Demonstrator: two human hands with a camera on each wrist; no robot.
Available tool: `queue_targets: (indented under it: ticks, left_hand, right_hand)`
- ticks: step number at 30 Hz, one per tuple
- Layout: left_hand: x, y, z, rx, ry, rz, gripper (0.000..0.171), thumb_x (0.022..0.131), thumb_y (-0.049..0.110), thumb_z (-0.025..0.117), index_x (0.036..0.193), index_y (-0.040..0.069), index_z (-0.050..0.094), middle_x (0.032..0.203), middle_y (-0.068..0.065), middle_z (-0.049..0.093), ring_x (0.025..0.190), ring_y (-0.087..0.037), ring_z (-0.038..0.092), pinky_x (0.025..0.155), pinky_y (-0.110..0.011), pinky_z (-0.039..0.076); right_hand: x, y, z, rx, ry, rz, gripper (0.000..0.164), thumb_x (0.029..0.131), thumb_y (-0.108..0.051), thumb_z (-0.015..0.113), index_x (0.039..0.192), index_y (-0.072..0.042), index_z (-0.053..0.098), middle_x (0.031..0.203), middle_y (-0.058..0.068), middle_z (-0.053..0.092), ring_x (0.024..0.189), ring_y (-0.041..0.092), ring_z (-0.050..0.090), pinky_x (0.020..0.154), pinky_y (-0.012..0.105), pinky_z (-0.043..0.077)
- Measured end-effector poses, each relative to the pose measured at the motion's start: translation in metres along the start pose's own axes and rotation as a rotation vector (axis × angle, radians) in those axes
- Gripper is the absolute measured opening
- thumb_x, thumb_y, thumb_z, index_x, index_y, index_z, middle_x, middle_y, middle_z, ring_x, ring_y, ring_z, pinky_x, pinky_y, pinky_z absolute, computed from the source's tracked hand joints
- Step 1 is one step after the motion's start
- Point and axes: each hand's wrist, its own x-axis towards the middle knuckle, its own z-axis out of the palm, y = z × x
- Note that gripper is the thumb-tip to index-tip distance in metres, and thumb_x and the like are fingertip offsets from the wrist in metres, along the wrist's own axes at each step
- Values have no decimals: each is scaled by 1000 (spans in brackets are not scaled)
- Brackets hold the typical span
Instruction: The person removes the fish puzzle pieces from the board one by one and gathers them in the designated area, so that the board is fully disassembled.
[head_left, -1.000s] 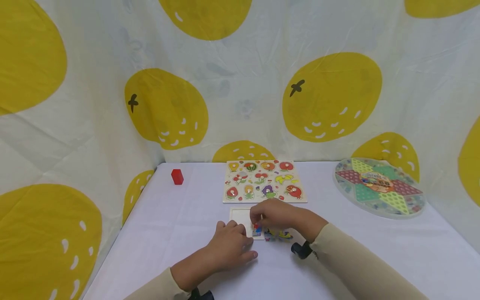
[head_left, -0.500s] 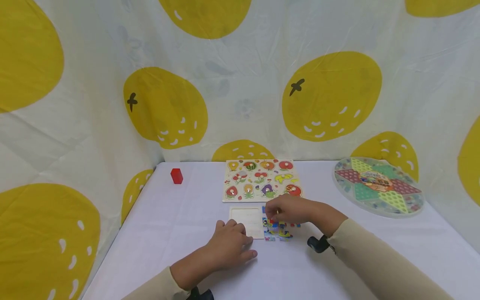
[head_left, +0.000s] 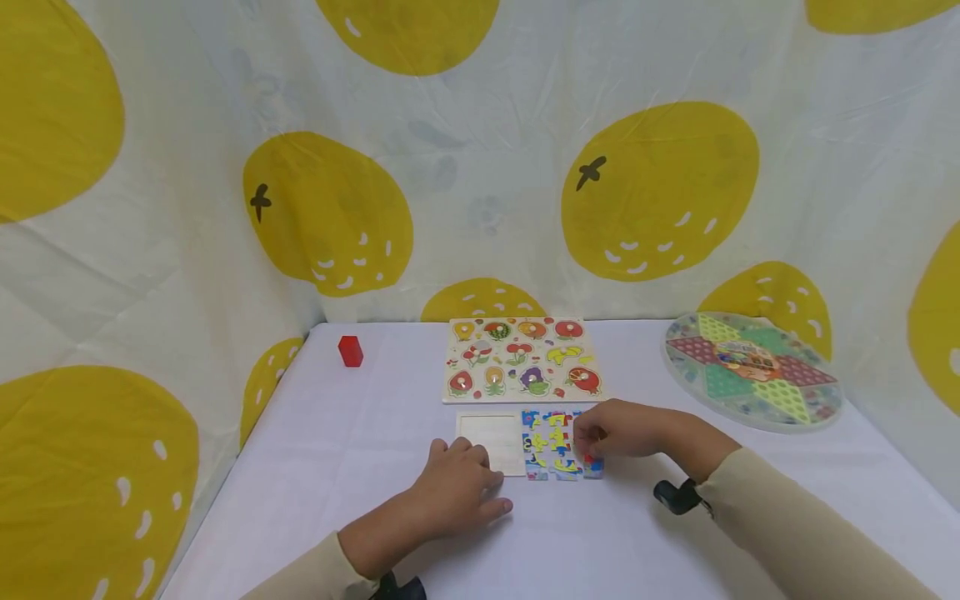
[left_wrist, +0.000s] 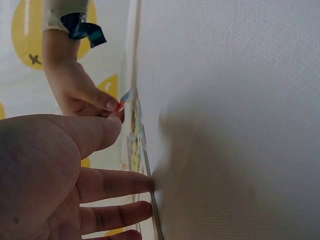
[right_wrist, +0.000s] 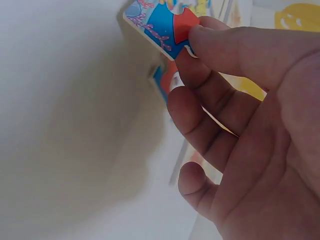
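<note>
Between thumb and index finger my right hand pinches a jigsaw puzzle piece, blue and red with pink coral at its corner. It holds the piece at the lower right of several spread puzzle pieces. Left of those pieces lies a shallow wooden puzzle frame showing its bare pale base. My left hand rests at the frame's lower left with fingers spread, and in the left wrist view its fingertips touch the frame's edge.
Behind the frame lies a wooden fruit peg puzzle. A red block stands at the back left. A round Chinese checkers board lies at the back right. A curtain with yellow fruit prints hangs behind the white table.
My right hand has moved right, from over the frame to the right end of the loose pieces, uncovering the frame and more pieces. My left hand has stayed in place.
</note>
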Motion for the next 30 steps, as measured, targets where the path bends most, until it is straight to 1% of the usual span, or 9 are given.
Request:
queue_targets:
  ticks: [4, 10, 17, 21, 26, 30]
  left_hand:
    - [0, 0, -1, 2, 0, -2, 45, 96, 64, 69, 125, 33, 82, 107, 6, 68, 104, -15, 52, 83, -42, 37]
    - [1, 0, -2, -5, 3, -2, 45, 96, 64, 69, 124, 32, 82, 106, 6, 67, 101, -15, 51, 83, -42, 36]
    - [1, 1, -4, -2, 4, -2, 45, 96, 64, 69, 125, 31, 82, 107, 6, 67, 101, -15, 51, 82, -41, 36]
    - [0, 1, -6, -8, 1, -3, 45, 96, 63, 69, 124, 31, 82, 107, 6, 68, 101, -14, 52, 83, -40, 36]
    - [0, 1, -4, -31, 5, -23, 43, 96, 63, 70, 122, 31, 83, 105, 7, 70, 99, -14, 54, 82, -41, 36]
    - [1, 0, -3, -51, 4, -27, 42, 96, 63, 71, 119, 31, 84, 103, 8, 70, 97, -12, 55, 82, -41, 37]
  right_hand:
    - [-1, 6, 4, -5, 13, -3, 16, 96, -14, 80, 92, -27, 72, 87, -6, 65, 90, 15, 59, 81, 36, 52]
    - [-1, 8, 6, -16, 41, -15, 18, 94, -14, 83, 90, -28, 72, 86, -8, 66, 88, 15, 60, 82, 35, 53]
    - [-2, 11, 8, 10, 65, -49, 18, 92, -13, 85, 91, -27, 74, 87, -8, 66, 89, 16, 60, 81, 33, 54]
    - [-1, 13, 9, -3, 67, -48, 19, 93, -14, 85, 91, -29, 73, 88, -9, 65, 89, 15, 60, 80, 32, 54]
    - [0, 13, 10, -8, 65, -37, 20, 94, -14, 84, 91, -31, 73, 89, -10, 65, 90, 15, 60, 81, 30, 54]
    - [-2, 13, 10, -8, 70, -29, 19, 94, -14, 83, 92, -30, 73, 90, -10, 65, 90, 15, 59, 81, 31, 54]
